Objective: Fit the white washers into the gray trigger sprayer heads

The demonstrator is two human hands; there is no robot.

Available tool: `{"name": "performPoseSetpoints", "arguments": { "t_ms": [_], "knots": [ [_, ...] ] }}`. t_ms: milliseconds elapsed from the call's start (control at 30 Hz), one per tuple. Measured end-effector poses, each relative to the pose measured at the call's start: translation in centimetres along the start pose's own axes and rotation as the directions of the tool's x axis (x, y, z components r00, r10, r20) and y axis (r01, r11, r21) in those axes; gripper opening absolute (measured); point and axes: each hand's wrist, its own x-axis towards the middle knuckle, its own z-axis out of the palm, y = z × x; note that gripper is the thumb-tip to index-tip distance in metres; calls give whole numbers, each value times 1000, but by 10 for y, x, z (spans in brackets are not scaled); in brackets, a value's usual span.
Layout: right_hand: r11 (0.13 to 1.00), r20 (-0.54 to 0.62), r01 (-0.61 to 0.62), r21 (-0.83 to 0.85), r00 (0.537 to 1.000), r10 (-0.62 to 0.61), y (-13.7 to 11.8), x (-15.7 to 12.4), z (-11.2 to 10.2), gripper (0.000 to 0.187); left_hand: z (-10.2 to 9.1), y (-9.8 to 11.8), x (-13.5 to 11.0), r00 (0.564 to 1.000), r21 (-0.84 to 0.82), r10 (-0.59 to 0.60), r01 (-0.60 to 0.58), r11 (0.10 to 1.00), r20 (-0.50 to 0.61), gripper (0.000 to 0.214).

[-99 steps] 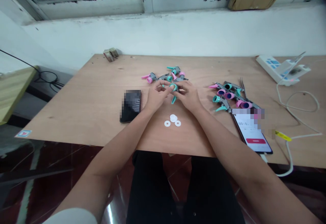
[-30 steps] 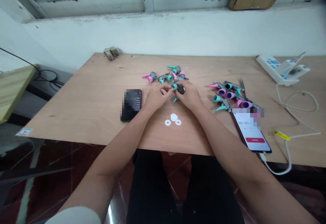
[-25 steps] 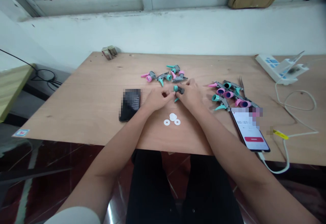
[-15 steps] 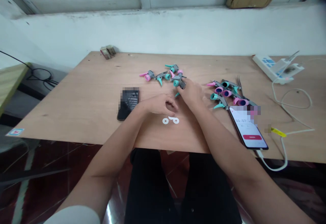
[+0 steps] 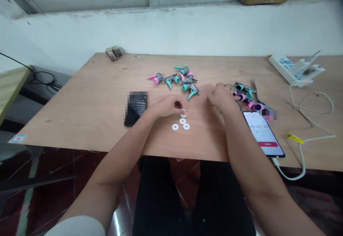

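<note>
Evidently the two hands have parted: half a second ago the right hand (image 5: 222, 97) was still closed on the teal sprayer head (image 5: 190, 89), and a second ago both hands were working on it together. That piece now lies loose on the surface (image 5: 93, 96), beyond and between the hands, touching the near edge of the far cluster of sprayer heads (image 5: 171, 77). From this the handling of that piece looks finished, and each hand has gone to fresh stock. The left hand (image 5: 167, 106) is curled, its thumb and forefinger pinching a white washer (image 5: 183, 113) just off its fingertips; whether the washer is already clear of the surface is hard to tell at this size. Three loose washers (image 5: 182, 121) lie just nearer the person than those fingertips. The right hand has swung outward and rests, fingers bent downward, on the near edge of the right-hand pile of sprayer heads (image 5: 248, 98); its fingers hide whether they grip one. A black phone (image 5: 135, 104) lies just outside the left hand, and a lit phone (image 5: 262, 134) just nearer than the right.
</note>
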Motion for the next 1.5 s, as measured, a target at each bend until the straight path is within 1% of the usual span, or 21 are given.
{"name": "performPoseSetpoints", "arguments": {
  "t_ms": [67,133,233,367,467,567,667,700,767,833,900,967,1067,1133,1200,1267,1333,1400,1433,1500],
  "knots": [
    [999,7,37,-3,999,-37,0,1,5,59,5,-3,1,998,-48,-13,10,999,-62,24],
    [991,-46,129,27,991,-128,-3,0,13,56,11,-7,4,991,-88,5,-17,996,-134,24],
    [960,-124,258,110,962,-245,-9,-2,23,50,20,-13,10,969,-208,29,-82,975,-246,28],
    [910,-186,367,192,924,-334,-15,-1,29,50,26,-20,18,915,-338,-36,-112,934,-403,34],
    [903,-180,381,198,920,-349,-15,4,27,50,24,-21,22,866,-437,-126,-114,892,-484,35],
    [905,-198,376,199,920,-339,-11,9,22,52,20,-19,22,842,-515,-205,-99,851,-500,31],
    [918,-252,364,156,913,-320,-5,11,21,52,19,-18,22,840,-581,-225,-126,804,-494,28],
    [929,-243,345,132,920,-307,-3,11,23,52,19,-18,23,842,-602,-226,-139,786,-489,29],
    [947,-183,307,90,940,-287,1,11,27,58,20,-18,23,849,-637,-232,-150,756,-475,36],
    [942,-121,327,73,941,-317,4,12,32,62,21,-18,23,849,-653,-246,-145,744,-469,39],
    [924,-107,376,73,924,-367,5,14,34,59,21,-18,23,846,-655,-252,-143,742,-470,35],
    [917,-114,393,62,916,-385,5,16,33,53,21,-18,23,847,-655,-248,-147,741,-471,30],
    [932,-102,361,28,929,-356,3,18,30,46,21,-18,23,851,-654,-246,-143,742,-465,30],
    [940,-82,340,34,938,-336,2,18,29,44,21,-18,24,853,-652,-244,-140,746,-462,32],
    [944,-76,324,68,945,-319,2,17,28,43,20,-18,24,854,-657,-240,-147,739,-461,34],
    [935,-122,330,131,941,-315,1,16,27,42,19,-18,24,851,-671,-242,-163,724,-467,34],
    [894,-221,393,214,911,-347,-1,14,25,40,18,-19,24,840,-685,-251,-182,705,-482,33],
    [814,-319,510,280,848,-422,-7,9,23,38,16,-21,24,828,-704,-262,-207,679,-496,34],
    [766,-348,569,299,812,-468,-11,6,23,38,15,-22,24,826,-715,-265,-218,664,-497,35],
    [678,-359,659,326,750,-556,-20,-2,26,36,14,-23,23,836,-733,-261,-222,643,-483,39]
  ]
}}
